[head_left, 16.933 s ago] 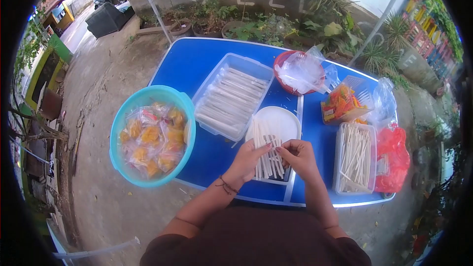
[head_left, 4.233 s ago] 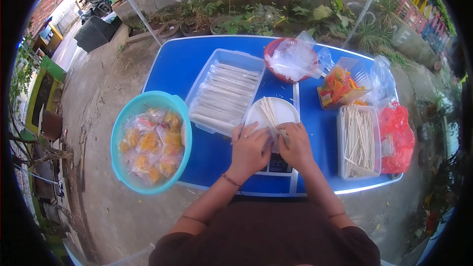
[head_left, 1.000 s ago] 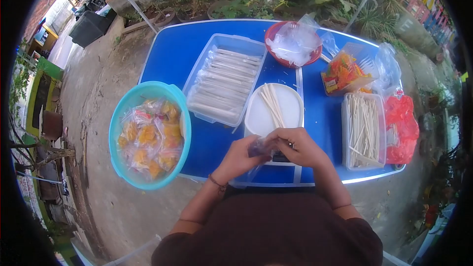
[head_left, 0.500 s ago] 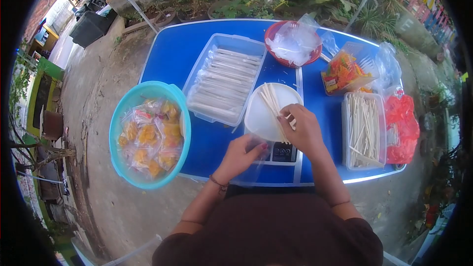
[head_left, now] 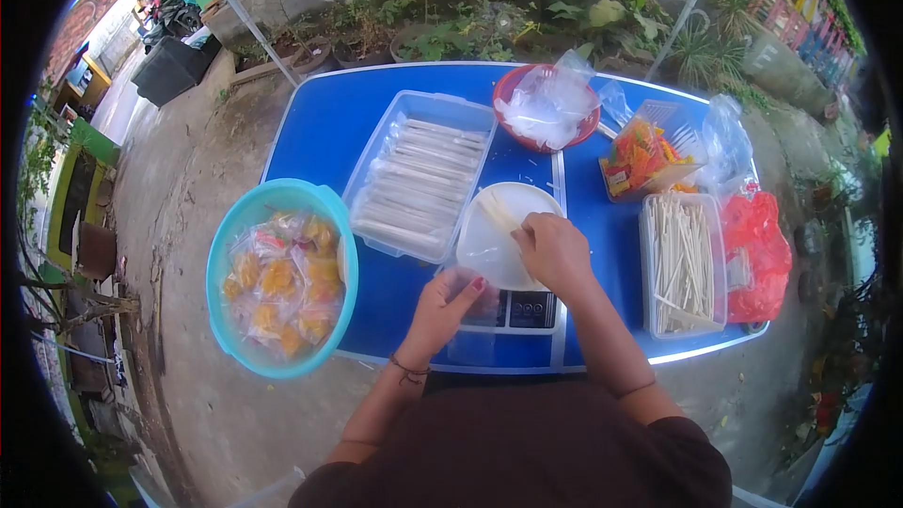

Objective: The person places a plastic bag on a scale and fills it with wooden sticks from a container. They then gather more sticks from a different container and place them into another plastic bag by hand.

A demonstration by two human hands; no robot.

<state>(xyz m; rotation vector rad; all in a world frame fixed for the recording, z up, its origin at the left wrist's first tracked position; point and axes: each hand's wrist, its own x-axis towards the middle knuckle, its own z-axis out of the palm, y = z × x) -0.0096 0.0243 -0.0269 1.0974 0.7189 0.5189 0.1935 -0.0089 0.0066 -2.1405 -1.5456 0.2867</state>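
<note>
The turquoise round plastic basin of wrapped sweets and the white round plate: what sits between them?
In the head view, only bare blue tabletop separates the turquoise round plastic basin from the white round plate.

The right hand covers the near ends of the sticks on the white plate, so its grip cannot be told. The scale display is too small to read, and the clear bag in the left hand is a faint blur.

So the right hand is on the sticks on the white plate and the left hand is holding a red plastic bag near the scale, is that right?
Not quite. The head view shows the left hand holding a clear plastic bag, not a red one; the red bag lies untouched at the table's right end. The rest holds: the right hand is on the sticks on the white plate, near the scale.
</note>
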